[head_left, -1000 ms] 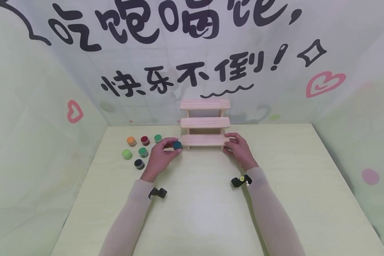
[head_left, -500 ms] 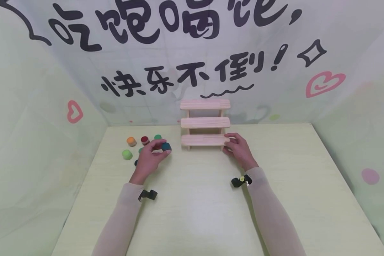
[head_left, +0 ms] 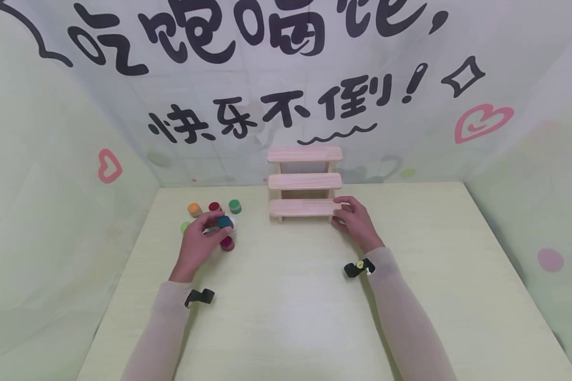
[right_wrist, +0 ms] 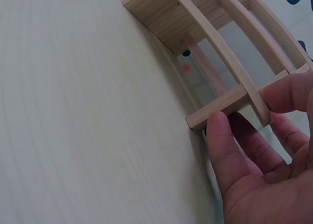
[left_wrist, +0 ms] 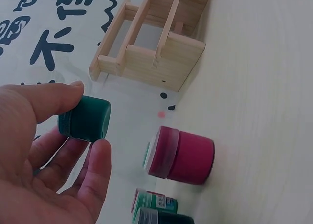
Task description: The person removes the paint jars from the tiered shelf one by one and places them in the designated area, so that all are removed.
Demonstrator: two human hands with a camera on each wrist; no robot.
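Observation:
My left hand (head_left: 197, 246) pinches a small teal paint jar (left_wrist: 88, 117) between thumb and fingers, among the group of jars at the left. A crimson jar (left_wrist: 190, 153) stands on the table just by that hand. Further along in the left wrist view lie a green-labelled jar (left_wrist: 165, 202) and a dark jar (left_wrist: 168, 217), partly cut off. At the middle back, a three-step wooden stand (head_left: 305, 181) leans up towards the wall. Its lowest step is gripped at the right end by my right hand (head_left: 357, 222), thumb on the step and fingers at the leg.
Behind my left hand are an orange jar (head_left: 194, 209), a dark red jar (head_left: 214, 207) and a green jar (head_left: 235, 206). A light green jar (head_left: 185, 227) is mostly covered by the hand. Fabric walls (head_left: 248, 169) with printed writing enclose the pale table (head_left: 305, 307).
My left hand has moved left with the teal jar, from beside the stand to the jar group. A crimson jar has come into view below it. The right hand stays in place.

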